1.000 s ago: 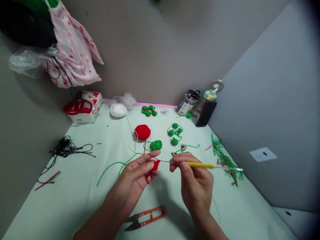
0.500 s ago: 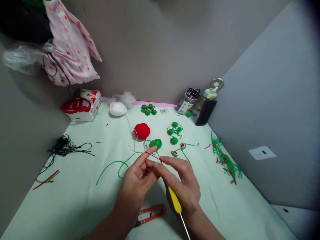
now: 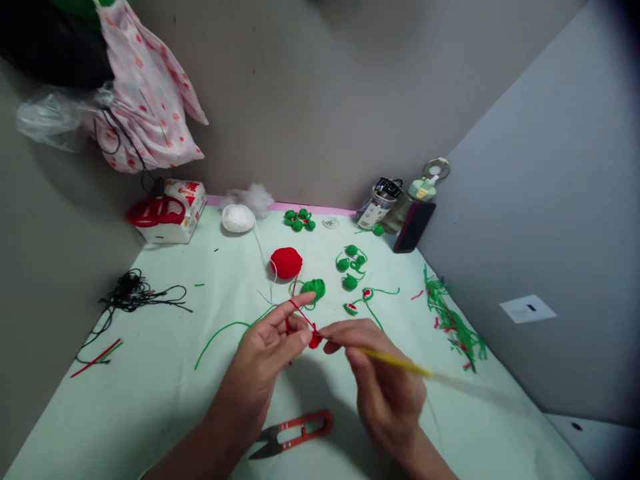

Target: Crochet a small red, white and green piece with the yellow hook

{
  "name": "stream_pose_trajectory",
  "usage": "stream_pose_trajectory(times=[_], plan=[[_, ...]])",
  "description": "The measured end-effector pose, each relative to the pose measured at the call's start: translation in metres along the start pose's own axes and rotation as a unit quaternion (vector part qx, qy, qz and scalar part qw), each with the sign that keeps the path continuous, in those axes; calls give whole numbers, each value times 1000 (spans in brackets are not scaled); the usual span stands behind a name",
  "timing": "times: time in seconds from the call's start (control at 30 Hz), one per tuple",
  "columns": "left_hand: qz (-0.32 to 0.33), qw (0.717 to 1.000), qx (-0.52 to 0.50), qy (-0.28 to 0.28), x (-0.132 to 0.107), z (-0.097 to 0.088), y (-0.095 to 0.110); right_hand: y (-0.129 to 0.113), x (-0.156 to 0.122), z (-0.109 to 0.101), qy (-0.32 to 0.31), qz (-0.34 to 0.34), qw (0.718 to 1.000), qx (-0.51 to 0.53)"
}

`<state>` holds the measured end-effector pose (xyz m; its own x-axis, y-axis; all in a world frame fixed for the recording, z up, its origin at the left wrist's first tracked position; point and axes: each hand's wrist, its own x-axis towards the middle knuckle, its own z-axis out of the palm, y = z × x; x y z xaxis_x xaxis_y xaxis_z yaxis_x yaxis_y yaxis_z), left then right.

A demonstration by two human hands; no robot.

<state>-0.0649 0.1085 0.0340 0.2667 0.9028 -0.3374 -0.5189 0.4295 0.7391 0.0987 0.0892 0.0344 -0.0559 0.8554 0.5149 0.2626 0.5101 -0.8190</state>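
Note:
Between thumb and fingers my left hand (image 3: 273,350) pinches a small red crochet piece (image 3: 315,339), and red yarn runs over its raised index finger. My right hand (image 3: 387,380) grips a crochet hook (image 3: 400,361) by its yellow handle; the hook's tip meets the red piece, and its far end is blurred. The strand leads back to a red yarn ball (image 3: 286,263). Just beyond my left fingertips sits a green yarn ball (image 3: 314,289). Below my hands lie thread snips (image 3: 295,433) with an orange handle.
Several small green crocheted balls (image 3: 351,283) lie right of centre, near two red-and-green pieces (image 3: 367,294). Green yarn scraps (image 3: 455,320) line the right edge, a black cord tangle (image 3: 131,293) the left. A white yarn ball (image 3: 238,218), tissue pack (image 3: 187,210) and phone (image 3: 415,227) stand at the back.
My right hand has swung the hook from pointing steeply toward me to nearly level, its handle end now off to the right. The red piece and the snips' blades now show.

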Motion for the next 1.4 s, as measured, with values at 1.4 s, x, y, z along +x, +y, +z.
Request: stream_pose_trajectory(times=[1.4], plan=[[8,1000,-5,21,-5,5,-4,-1,3,0,89,125,968,201]])
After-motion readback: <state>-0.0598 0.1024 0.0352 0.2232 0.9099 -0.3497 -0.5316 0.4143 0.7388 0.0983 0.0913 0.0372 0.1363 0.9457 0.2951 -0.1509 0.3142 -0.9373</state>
